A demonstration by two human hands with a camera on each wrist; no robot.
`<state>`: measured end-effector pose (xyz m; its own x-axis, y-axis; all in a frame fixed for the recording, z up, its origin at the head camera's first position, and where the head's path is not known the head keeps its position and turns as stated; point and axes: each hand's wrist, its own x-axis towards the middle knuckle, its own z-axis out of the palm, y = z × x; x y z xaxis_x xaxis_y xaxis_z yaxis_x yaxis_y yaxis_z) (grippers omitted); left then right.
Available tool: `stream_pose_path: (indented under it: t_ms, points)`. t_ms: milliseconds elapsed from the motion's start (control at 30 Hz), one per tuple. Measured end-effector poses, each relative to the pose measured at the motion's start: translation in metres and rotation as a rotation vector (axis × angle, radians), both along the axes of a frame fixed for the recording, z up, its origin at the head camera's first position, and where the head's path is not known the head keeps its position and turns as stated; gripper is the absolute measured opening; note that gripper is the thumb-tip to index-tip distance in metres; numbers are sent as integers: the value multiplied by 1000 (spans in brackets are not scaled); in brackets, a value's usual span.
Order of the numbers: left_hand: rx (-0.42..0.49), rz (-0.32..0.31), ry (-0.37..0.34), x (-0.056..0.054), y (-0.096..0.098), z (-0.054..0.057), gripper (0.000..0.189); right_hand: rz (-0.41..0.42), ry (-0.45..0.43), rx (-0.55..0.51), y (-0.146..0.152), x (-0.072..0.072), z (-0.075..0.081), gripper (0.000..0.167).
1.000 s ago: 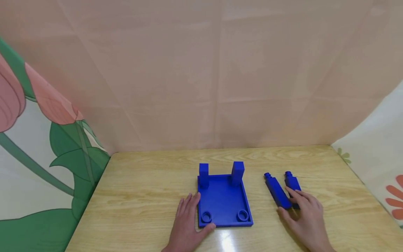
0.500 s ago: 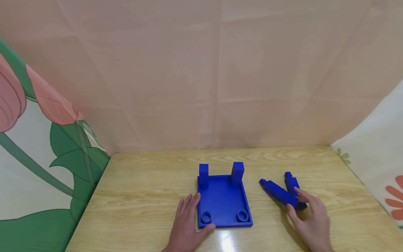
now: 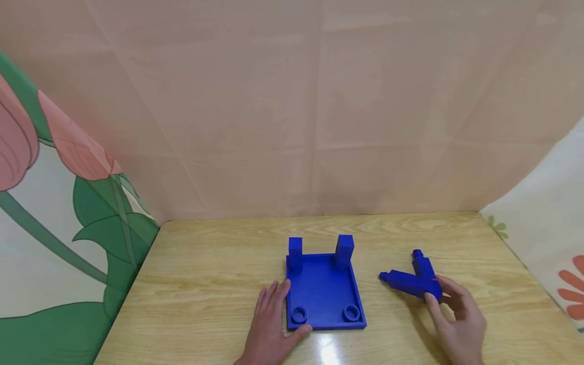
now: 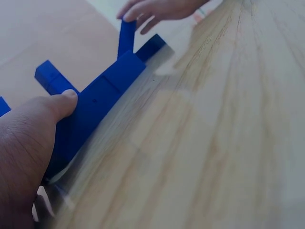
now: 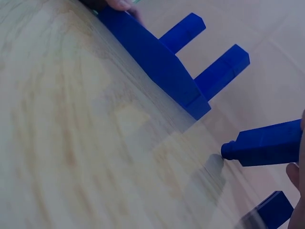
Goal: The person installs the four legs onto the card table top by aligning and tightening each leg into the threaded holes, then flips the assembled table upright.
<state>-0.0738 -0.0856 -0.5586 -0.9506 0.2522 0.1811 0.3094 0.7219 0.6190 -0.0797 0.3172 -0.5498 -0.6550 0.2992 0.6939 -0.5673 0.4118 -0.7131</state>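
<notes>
A blue square toy tabletop point(image 3: 324, 291) lies underside up, with two upright square legs point(image 3: 344, 251) at its back corners and two round sockets point(image 3: 299, 315) at its front corners. My left hand point(image 3: 269, 324) rests against its front left corner, fingers straight along the left side and thumb at the front edge. To the right, my right hand point(image 3: 461, 314) pinches the wide end of a loose blue table leg point(image 3: 408, 283) between thumb and fingers. That leg's narrow neck points left, towards the tabletop. Partly behind it lies another loose leg point(image 3: 423, 264), neck pointing away from me.
The wooden table point(image 3: 214, 284) runs back to a plain pinkish cloth point(image 3: 255, 111). Flower-printed cloth point(image 3: 91, 218) borders the table's left side, and pale printed cloth point(image 3: 547, 218) its right.
The right hand has moved slightly right and turned its leg, so the neck swings leftward and the wide end now crosses over the other leg. The left hand and tabletop stay put.
</notes>
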Motion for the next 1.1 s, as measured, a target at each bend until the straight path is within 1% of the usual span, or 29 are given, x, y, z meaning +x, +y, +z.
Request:
stream_pose_path:
  t_ms: [67,133,233,267,300,367,467,533,600,700,833,933,1033,1100]
  points:
    - [-4,-1,27,0,0,0,102,-1,14,-67,-2,1,3,50]
    - [-14,-2,53,0,-1,1,101,-25,-19,-110,-2,3,5,47]
    - [-53,-7,92,-2,-4,2,102,-42,-71,-183,-3,4,9,44]
    - [-65,-12,99,-3,-5,3,102,-48,-87,-197,-3,4,10,44]
    - [-70,-15,90,-4,-7,4,103,-51,-97,-211,-3,4,10,44]
    - [-84,-29,72,-7,-12,7,105,-1,-56,-277,-3,3,10,43]
    - [-83,-64,19,-11,-22,10,108,104,44,-363,-3,1,9,43]
    - [-85,-103,7,-14,-29,9,109,177,107,-412,-3,0,8,43]
    - [-83,-141,23,-16,-35,7,108,213,134,-428,-5,0,9,43]
    - [-67,-181,50,-18,-42,4,106,234,147,-419,-11,1,14,42]
    - [-26,-191,33,-20,-47,3,100,272,187,-384,-24,3,25,39]
    - [-9,-192,20,-20,-49,2,95,319,249,-366,-37,4,36,35]
    - [5,-199,22,-21,-48,2,92,380,318,-351,-51,5,49,32]
    - [11,-208,39,-21,-48,3,91,417,341,-332,-61,6,57,31]
